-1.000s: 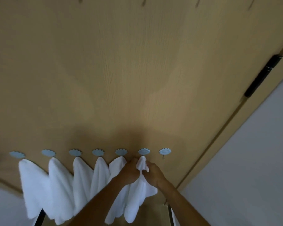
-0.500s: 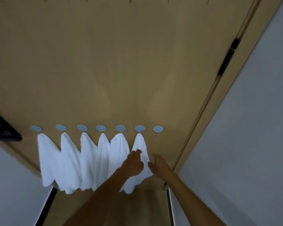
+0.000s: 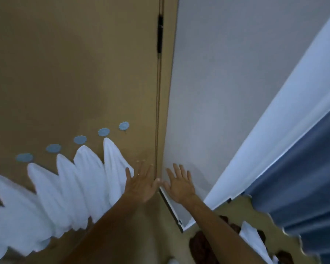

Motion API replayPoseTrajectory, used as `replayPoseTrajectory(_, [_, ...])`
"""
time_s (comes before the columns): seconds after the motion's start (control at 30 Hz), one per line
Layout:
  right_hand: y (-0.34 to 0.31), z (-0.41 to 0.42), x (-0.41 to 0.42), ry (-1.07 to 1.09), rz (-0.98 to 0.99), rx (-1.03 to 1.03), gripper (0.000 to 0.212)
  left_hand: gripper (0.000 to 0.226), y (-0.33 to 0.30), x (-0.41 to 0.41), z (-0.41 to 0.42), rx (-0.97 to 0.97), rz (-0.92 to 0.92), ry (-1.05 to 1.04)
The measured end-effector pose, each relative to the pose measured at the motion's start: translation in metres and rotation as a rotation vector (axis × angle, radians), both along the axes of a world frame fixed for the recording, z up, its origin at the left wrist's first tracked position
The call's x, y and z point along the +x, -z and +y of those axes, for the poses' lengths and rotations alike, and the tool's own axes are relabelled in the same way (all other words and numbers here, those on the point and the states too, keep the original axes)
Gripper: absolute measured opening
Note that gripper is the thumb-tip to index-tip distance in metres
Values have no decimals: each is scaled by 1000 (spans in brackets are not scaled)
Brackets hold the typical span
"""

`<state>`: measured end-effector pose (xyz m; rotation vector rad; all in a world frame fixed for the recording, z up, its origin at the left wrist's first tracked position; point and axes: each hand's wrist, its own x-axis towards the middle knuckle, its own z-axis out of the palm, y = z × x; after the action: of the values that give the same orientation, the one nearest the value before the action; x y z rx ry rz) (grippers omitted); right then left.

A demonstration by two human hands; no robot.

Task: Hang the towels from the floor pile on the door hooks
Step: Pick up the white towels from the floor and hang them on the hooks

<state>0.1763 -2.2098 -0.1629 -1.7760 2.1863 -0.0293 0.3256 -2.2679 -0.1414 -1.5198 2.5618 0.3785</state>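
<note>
From my feed: white towels [image 3: 65,187] hang in a row on the tan door [image 3: 74,63], each under a blue scalloped hook [image 3: 103,132]; the rightmost hook [image 3: 124,126] is bare. Left hand [image 3: 141,185], fingers spread and holding nothing, just beside the last towel [image 3: 113,168]. Right hand [image 3: 179,185], likewise splayed and empty, before the grey wall [image 3: 227,92]. Blue curtain [image 3: 303,178] far right.
</note>
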Motion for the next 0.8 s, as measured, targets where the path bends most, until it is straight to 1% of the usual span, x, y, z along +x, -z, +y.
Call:
replayPoseTrajectory(0.03, [6,20,1,30,-1,17,62,64,7,0,14,5,18,34])
replayPoseTrajectory(0.17, [30,108,-4,187,-44,61,62,70,34,-20,73,6,-41,197])
replayPoseTrajectory(0.23, [41,154,-15,288,-35,104,63,67,43,-41,102,84,-31,256])
replayPoseTrajectory(0.33, [49,229,-42,476,-36,108,65,68,54,-78,152,181,-61,381])
replayPoseTrajectory(0.43, [53,309,-68,692,-14,156,64,69,65,-114,204,200,-81,528])
replayPoseTrajectory(0.53, [55,390,-86,855,-11,238,63,70,69,-148,255,222,-119,669])
replayPoseTrajectory(0.57, [56,416,-89,903,19,221,62,70,71,-159,273,224,-128,711])
replayPoseTrajectory(0.6, [56,440,-92,942,75,194,62,70,73,-170,291,225,-140,747])
replayPoseTrajectory(0.67, [55,487,-98,1008,69,215,67,70,79,-189,326,217,-159,799])
replayPoseTrajectory(0.7, [59,512,-100,1036,37,226,65,70,82,-198,344,213,-170,820])
replayPoseTrajectory(0.8, [84,582,-112,1083,-58,359,62,70,95,-222,402,227,-214,861])
